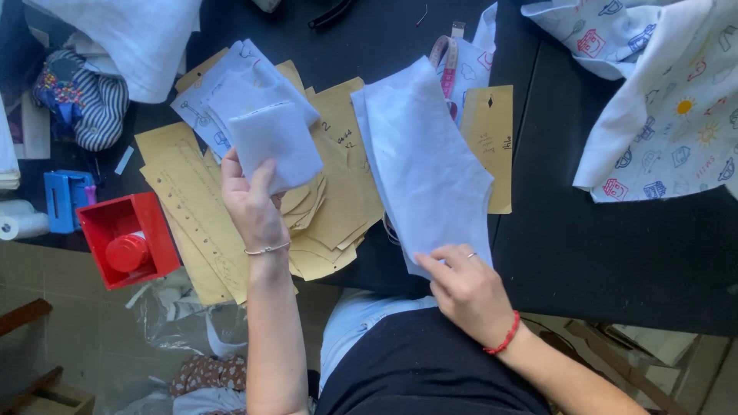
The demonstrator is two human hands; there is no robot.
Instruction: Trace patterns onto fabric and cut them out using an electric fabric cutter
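Two grips: our left hand (pixel 252 206) pinches small cloth (pixel 275 146); our right hand (pixel 467 288) presses long cloth (pixel 423 165) beside paper patterns (pixel 330 192); it may slide off.

My left hand (pixel 250 201) holds fabric pieces (pixel 261 123) above the paper patterns (pixel 338 154) at the surface's (pixel 615 246) near edge; my right hand (pixel 465 288) rests on another fabric piece (pixel 423 161) right of them.

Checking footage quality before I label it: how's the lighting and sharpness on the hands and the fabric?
Head view: soft, even daylight with no glare; left hand and right hand are fairly sharp; the pale fabric pieces look slightly washed out; the black table swallows shadow detail.
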